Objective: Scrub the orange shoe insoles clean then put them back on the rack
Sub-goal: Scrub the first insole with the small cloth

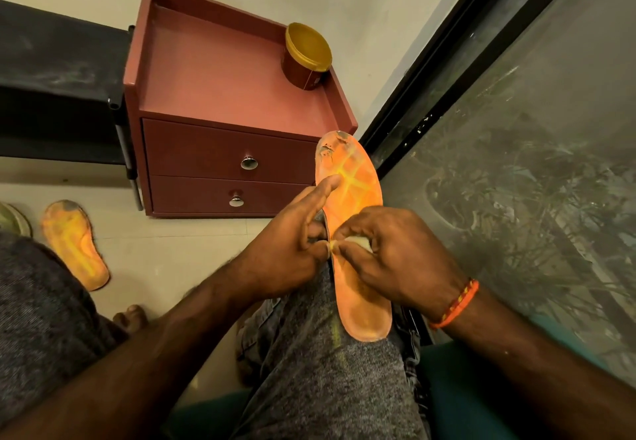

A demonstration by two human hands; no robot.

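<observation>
Holding a long orange foam insole (354,233) on the grey-trousered knee (327,353), the left hand (285,243) grips its left edge, with the thumb stretched up along the insole and the other fingers curled under it. The right hand (389,254) pinches a small pale scrubbing pad (358,241) and presses it on the middle of the insole. An orange thread band (454,305) goes round the right wrist. The insole's toe end is worn and points up past the front right corner of a dark red wooden cabinet (220,95) with two drawers. A round red tub with a yellow lid (306,56) stands near the back right corner of the cabinet top. A second orange insole (74,243) lies flat on the pale tiled floor (172,243), left of the cabinet. A black rack (58,78) stands against the cabinet's left side.
</observation>
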